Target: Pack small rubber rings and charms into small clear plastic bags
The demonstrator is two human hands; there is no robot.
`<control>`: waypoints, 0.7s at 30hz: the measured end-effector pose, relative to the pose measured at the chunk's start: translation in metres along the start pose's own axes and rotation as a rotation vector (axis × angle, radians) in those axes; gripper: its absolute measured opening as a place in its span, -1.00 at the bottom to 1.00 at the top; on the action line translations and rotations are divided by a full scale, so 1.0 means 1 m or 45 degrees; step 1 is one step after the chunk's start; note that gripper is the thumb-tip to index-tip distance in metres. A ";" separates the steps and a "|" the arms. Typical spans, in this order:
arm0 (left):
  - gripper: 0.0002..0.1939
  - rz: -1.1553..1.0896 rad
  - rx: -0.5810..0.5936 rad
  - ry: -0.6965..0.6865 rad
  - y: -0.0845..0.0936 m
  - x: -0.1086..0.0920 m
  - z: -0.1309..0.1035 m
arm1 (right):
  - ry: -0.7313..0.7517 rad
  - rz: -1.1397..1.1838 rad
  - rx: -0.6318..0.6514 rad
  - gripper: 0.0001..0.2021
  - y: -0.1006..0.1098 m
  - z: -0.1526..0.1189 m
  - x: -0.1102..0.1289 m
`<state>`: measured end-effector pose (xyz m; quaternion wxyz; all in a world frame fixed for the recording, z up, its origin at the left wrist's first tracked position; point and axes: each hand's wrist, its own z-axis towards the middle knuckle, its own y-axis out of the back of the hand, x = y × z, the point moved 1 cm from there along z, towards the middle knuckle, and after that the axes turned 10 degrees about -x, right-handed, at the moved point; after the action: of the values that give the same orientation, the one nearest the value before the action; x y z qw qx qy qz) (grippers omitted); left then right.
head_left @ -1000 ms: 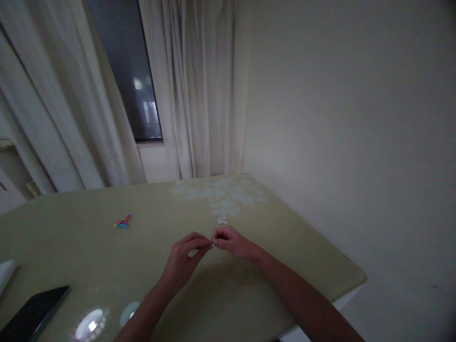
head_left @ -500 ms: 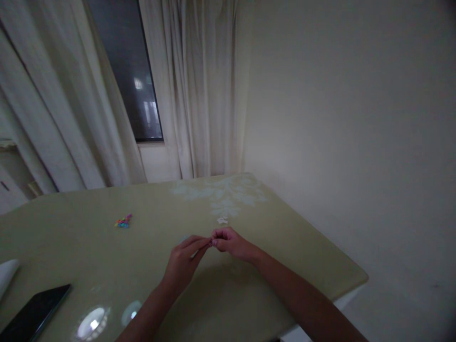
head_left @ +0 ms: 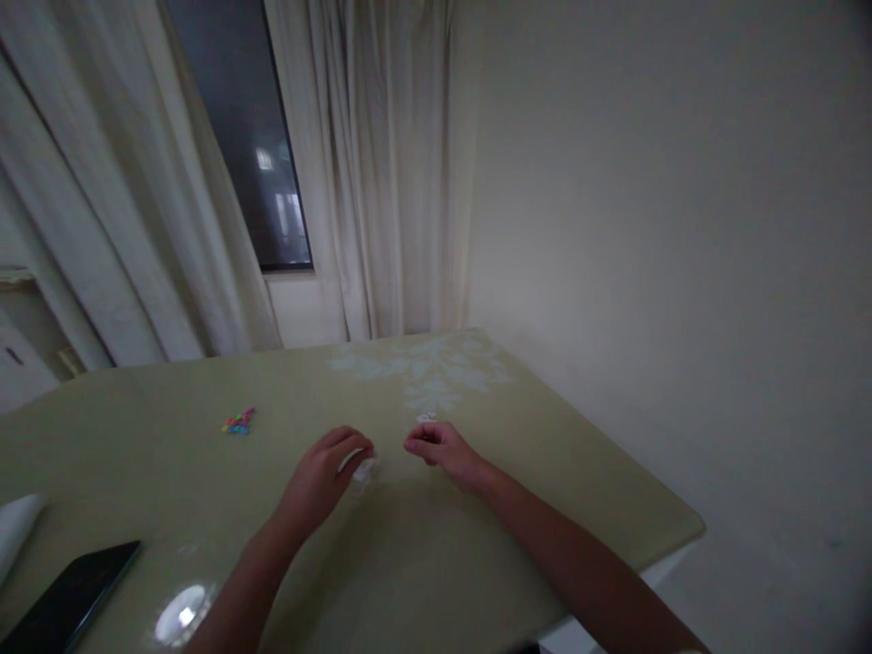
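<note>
My left hand (head_left: 325, 477) is over the table, its thumb and fingertips drawn together at the edge of a small clear, whitish plastic item (head_left: 366, 470). What sits between those fingertips is too small to make out. A short way to the right, my right hand (head_left: 446, 450) is closed in a pinch, thumb against curled fingers. Anything it holds is hidden or too tiny to name. Just beyond it lie small white pieces (head_left: 426, 417), partly covered by the hand. The two hands are apart.
A little pile of bright multicoloured pieces (head_left: 239, 421) lies left on the green-covered table (head_left: 170, 490). A dark flat device (head_left: 72, 595) and a white object (head_left: 17, 527) are at the near left. A round shiny object (head_left: 183, 618) is beside my left forearm. A wall borders the right side.
My left hand has pulled away from my right, moving left to the clear plastic item. My right hand stays nearly in place, still pinched.
</note>
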<state>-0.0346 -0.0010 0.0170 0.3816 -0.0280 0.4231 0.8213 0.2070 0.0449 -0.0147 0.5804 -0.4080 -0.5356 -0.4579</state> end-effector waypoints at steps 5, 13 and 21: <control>-0.78 0.349 0.337 -0.087 0.019 0.015 0.003 | 0.071 -0.091 -0.107 -0.63 0.004 0.006 -0.010; -0.78 0.474 0.559 -0.108 0.006 0.016 0.000 | 0.308 -0.368 -0.385 -0.81 0.029 0.020 -0.016; -0.68 0.360 0.512 -0.125 0.006 0.014 -0.001 | 0.458 -0.969 -0.478 -0.73 0.049 0.025 -0.027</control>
<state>-0.0489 0.0041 0.0152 0.2809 0.1478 0.5586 0.7663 0.2484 0.0834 -0.0384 0.3708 -0.1945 -0.4459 -0.7911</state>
